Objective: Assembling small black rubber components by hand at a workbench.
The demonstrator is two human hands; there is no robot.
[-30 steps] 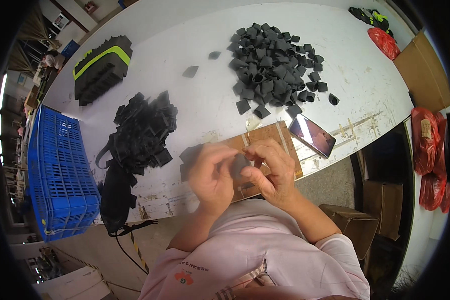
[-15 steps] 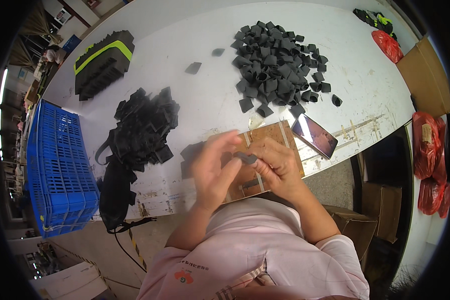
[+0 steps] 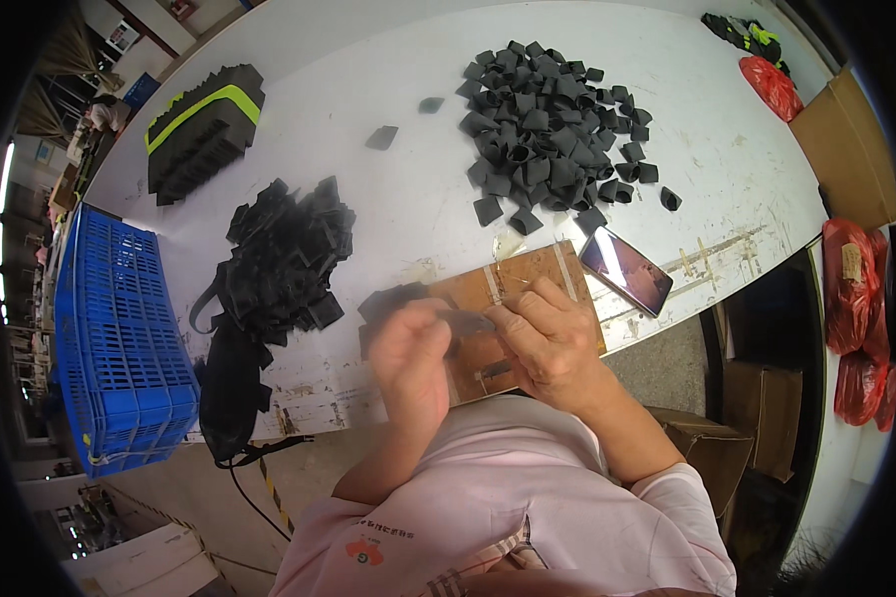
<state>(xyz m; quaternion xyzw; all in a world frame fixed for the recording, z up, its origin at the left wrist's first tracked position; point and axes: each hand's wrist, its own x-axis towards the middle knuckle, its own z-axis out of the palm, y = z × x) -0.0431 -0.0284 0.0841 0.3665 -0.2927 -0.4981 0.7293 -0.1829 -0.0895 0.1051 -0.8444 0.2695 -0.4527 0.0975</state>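
A small dark grey fabric piece point(image 3: 468, 323), smeared by motion, stretches between my hands over a brown board point(image 3: 558, 261) with pale strips. My left hand point(image 3: 411, 353), also blurred, is closed at the piece's left end. The fingers of my right hand point(image 3: 556, 343) pinch its other end. Just left of the board, beside my left hand, lie some dark flat pieces point(image 3: 388, 298). Beyond the board is a big heap of short dark grey fabric loops point(image 3: 558, 149).
A phone point(image 3: 627, 271) lies at the board's right edge. Left are a pile of black straps point(image 3: 284, 259), a stacked dark bundle with a yellow-green band point(image 3: 204, 129) and a blue plastic crate point(image 3: 134, 338). Cardboard boxes point(image 3: 846, 149) and red bags point(image 3: 846, 289) stand right.
My left hand has moved down and to the left, its fingers now curled in. My right hand has turned slightly, and the grey piece shows stretched between both.
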